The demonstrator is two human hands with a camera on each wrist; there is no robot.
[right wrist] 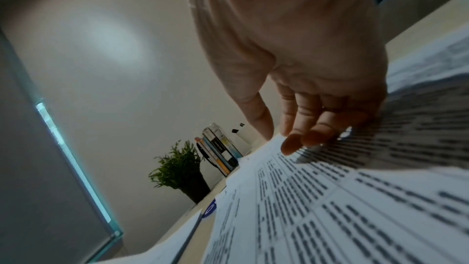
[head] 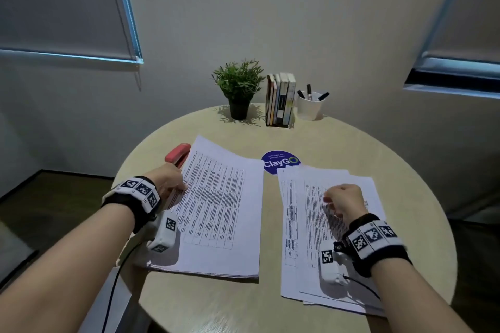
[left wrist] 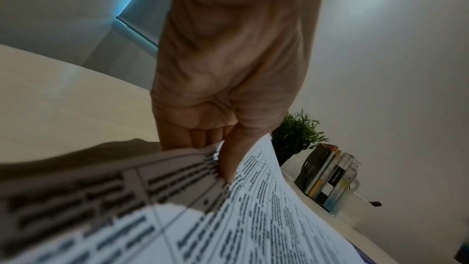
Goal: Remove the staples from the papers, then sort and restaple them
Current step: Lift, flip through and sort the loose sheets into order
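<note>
Two sets of printed table sheets lie on a round beige table. My left hand is at the left edge of the left stack. In the left wrist view its thumb lies on top of a lifted sheet and its fingers go under it, pinching it. My right hand rests on the loosely fanned right pile. The bent fingertips touch the top sheet, with the thumb held apart. A red stapler lies beyond my left hand, partly under the left stack's corner.
At the table's far edge stand a potted plant, a row of books and a white cup of markers. A blue round sticker lies between the stacks' far corners. Cables trail from both wrists.
</note>
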